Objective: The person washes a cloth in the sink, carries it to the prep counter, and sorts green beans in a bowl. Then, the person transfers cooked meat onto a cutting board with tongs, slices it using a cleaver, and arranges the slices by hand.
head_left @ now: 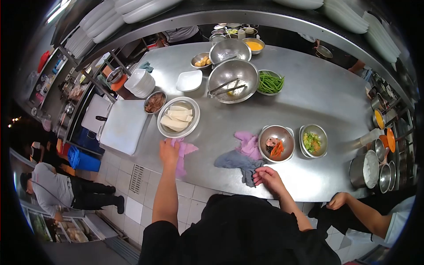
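Observation:
My left hand [168, 152] is closed on a pink cloth [181, 162] at the table's front edge. Just beyond it, a metal bowl [196, 126] holds white slabs [176, 118]. Loosely curled, with nothing visible in its fingers, my right hand [269, 180] hovers by a crumpled grey cloth [240, 162]; whether they touch is hard to tell. Another pink cloth [248, 145] lies against the grey one. Right of it stands a metal bowl [273, 130] with carrot strips and other pieces, then a bowl [324, 134] of chopped green vegetables.
Green beans [270, 82], a large mixing bowl with tongs [223, 87] and a white dish [189, 81] stand further back. A white cutting board [123, 123] is at the left. A co-worker's hand [338, 201] is near the right front edge. Plates [143, 9] fill the overhead shelf.

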The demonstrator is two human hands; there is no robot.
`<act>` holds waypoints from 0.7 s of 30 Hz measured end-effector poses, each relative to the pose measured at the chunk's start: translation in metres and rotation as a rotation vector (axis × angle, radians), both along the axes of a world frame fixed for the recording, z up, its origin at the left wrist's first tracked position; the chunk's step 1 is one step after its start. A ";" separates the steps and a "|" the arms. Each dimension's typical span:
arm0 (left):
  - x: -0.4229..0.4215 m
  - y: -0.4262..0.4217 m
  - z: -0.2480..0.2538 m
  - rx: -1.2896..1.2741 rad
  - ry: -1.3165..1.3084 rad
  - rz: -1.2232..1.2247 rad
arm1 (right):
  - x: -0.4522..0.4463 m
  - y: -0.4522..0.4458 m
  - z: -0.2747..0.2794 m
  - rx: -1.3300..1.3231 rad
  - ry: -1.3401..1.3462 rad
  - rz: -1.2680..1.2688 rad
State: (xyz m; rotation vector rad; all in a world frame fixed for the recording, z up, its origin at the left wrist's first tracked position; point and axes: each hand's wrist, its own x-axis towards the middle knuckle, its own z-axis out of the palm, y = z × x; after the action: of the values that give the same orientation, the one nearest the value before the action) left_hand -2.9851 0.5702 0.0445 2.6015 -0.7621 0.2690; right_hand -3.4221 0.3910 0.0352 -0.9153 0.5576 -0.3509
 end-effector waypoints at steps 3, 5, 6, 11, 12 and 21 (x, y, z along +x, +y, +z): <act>0.018 -0.011 -0.001 0.002 0.013 -0.025 | 0.006 0.002 0.007 -0.067 0.063 -0.017; 0.029 -0.019 0.001 0.026 0.029 -0.046 | 0.008 0.007 0.006 -0.070 0.079 -0.084; 0.034 -0.024 0.003 0.022 0.030 -0.052 | 0.010 0.010 0.006 -0.069 0.095 -0.147; 0.057 -0.037 0.007 -0.005 0.065 -0.118 | 0.018 0.020 -0.009 -0.144 0.112 -0.317; 0.062 -0.038 0.005 -0.004 0.071 -0.145 | 0.020 0.023 -0.011 -0.162 0.118 -0.350; 0.080 -0.022 -0.020 -0.030 -0.029 -0.328 | 0.018 0.065 -0.023 -0.286 0.207 -0.618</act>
State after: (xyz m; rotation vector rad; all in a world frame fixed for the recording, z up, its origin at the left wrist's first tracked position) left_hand -2.9050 0.5480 0.0248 2.3998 -1.1662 0.2172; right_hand -3.4038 0.4559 0.0118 -1.0479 1.0009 -0.9171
